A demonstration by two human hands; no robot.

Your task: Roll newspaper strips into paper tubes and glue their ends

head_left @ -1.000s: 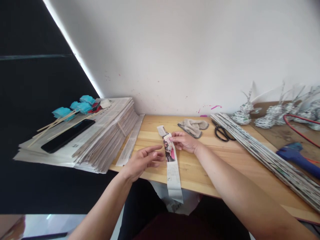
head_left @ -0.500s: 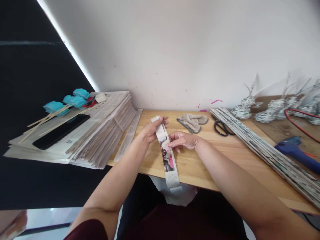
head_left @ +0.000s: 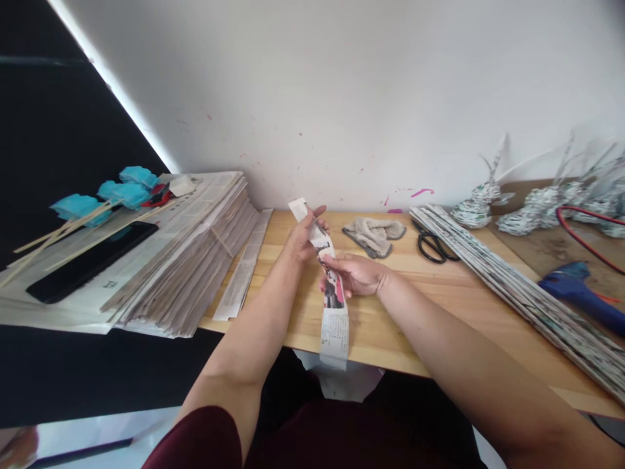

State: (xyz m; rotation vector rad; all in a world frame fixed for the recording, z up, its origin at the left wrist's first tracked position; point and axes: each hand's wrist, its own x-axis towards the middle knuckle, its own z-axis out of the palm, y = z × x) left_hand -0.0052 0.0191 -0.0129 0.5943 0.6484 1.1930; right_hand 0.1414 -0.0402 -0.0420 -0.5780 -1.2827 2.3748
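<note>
A long strip of newspaper (head_left: 334, 329), printed with text and a colour picture, runs between my hands above the table's front part. My left hand (head_left: 305, 238) pinches it near its far end, and a short piece sticks out beyond the fingers. Lower down the strip, my right hand (head_left: 359, 273) grips it between thumb and fingers. The near end hangs loose past the front edge of the wooden table (head_left: 390, 326). Whether anything thin lies inside the strip under my fingers, I cannot tell.
Left stands a tall newspaper stack (head_left: 180, 254) bearing a phone (head_left: 92, 260), sticks and blue bundles (head_left: 129, 194). Beyond my hands are a cloth (head_left: 374, 234) and black scissors (head_left: 434, 249). Rolled paper sticks (head_left: 508, 293), a blue glue gun (head_left: 586, 296) and woven paper shapes (head_left: 476, 205) lie right.
My left hand has turned, and the strip's far end now extends past its fingers. My right hand has closed on the strip, which is now bent and twisted. The view has shifted slightly right.
</note>
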